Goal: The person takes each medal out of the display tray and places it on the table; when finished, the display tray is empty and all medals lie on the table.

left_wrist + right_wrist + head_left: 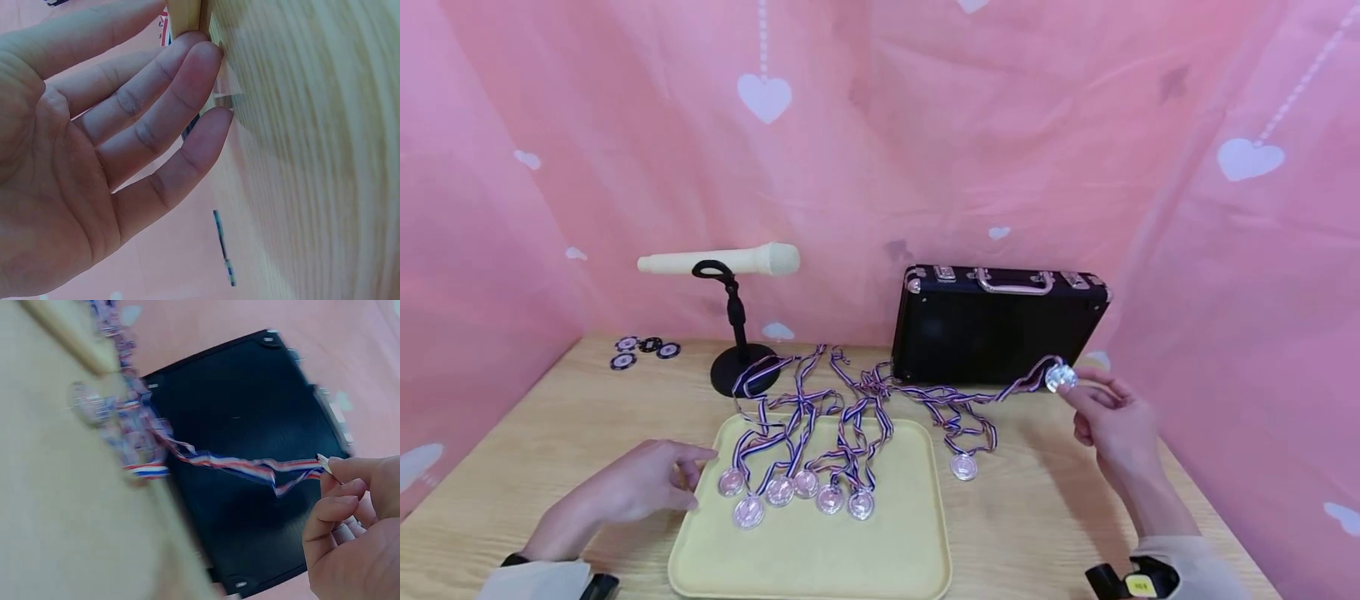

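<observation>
Light wood-grain worktop [572, 433] with the items resting directly on it: a pale yellow rounded-square plastic tray [820, 558] at front centre; a black case with metal corners and handle [996, 333] standing upright at rear right; a black round-based microphone stand [741, 367] at rear centre-left; four dark round chips [643, 350] near the rear left corner; one silver medal on a striped ribbon [963, 467] just right of the tray

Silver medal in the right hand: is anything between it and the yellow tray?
Mostly open wooden table. The right hand pinches the silver medal before the black case. Between it and the yellow tray lies one loose silver medal and tangled striped ribbons.
</observation>
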### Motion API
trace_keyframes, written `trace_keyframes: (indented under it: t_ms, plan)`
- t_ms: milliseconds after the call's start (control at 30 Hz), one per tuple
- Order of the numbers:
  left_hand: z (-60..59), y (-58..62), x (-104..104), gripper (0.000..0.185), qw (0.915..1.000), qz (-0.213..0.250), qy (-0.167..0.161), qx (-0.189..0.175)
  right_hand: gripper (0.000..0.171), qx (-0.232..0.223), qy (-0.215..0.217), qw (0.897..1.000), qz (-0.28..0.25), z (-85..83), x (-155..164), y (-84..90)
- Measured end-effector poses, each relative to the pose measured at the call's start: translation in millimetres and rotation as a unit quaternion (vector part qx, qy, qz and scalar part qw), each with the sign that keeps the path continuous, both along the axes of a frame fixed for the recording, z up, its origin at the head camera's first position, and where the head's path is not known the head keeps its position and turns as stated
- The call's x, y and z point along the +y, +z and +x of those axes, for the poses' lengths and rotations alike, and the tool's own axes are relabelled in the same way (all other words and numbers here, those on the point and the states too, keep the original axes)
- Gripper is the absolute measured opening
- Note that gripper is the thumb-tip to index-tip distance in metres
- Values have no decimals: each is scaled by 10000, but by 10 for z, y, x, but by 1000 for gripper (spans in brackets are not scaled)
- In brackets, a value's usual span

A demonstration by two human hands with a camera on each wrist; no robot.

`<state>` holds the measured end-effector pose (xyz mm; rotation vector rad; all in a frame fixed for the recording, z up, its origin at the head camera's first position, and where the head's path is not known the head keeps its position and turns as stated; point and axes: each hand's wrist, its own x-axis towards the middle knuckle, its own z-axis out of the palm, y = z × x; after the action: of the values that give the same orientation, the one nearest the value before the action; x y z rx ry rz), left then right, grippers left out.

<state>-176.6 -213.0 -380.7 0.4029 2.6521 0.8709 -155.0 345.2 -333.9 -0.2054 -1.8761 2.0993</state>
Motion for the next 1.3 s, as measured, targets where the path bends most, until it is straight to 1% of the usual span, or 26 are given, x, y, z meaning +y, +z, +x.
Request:
trace_keyframes:
  t_ms: [67, 100, 200, 267, 333, 400, 467, 600, 800, 867, 933, 1000, 1133, 1200, 1300]
  plan:
    - [-1, -2, 5, 63, 10000, 20, -2, -12, 28, -395, 81, 9980, 476, 35, -20, -127]
    - [-3, -2, 8, 63, 10000, 22, -6, -5, 27, -584, 149, 9954, 738, 53, -36, -188]
    - [-16, 5, 23, 63, 10000, -24, -13, 39, 24, -1043, 471, 9818, 1519, 101, -95, -348]
    - [-25, 16, 31, 63, 10000, -39, 23, 10, 26, -1260, 681, 9727, 1826, 130, -145, -415]
    - [-37, 34, 39, 64, 10000, -65, 31, 19, 33, -1415, 879, 9646, 2044, 143, -174, -452]
    - [-45, 42, 43, 64, 10000, -60, 14, 59, 41, -1510, 1036, 9595, 2140, 143, -191, -469]
    - [-39, 45, 38, 64, 9999, -40, -12, 103, 45, -1566, 1168, 9546, 2249, 133, -191, -487]
    - [-18, 30, 18, 62, 9999, -13, -61, 83, 46, -1639, 1357, 9471, 2403, 132, -186, -542]
    - [-11, 30, 26, 62, 10000, 16, -34, -5, 48, -1565, 1793, 9373, 2547, 158, -190, -594]
    - [-10, 31, 24, 62, 10000, 21, 8, -46, 48, -1538, 1926, 9358, 2520, 164, -204, -599]
    - [-7, 26, 14, 62, 10000, 39, -43, -19, 49, -1556, 1986, 9353, 2482, 167, -222, -606]
    - [-3, 18, 0, 61, 9999, 78, -77, -5, 49, -1598, 1955, 9352, 2481, 170, -246, -612]
    - [8, 2, -21, 62, 9998, 173, -93, -9, 48, -1707, 1760, 9332, 2628, 183, -309, -628]
    - [11, -1, -28, 62, 9998, 177, -90, -15, 47, -1757, 1639, 9310, 2746, 189, -344, -638]
    - [16, 2, -37, 62, 9999, 115, -110, -5, 45, -1786, 1418, 9247, 3047, 196, -397, -650]
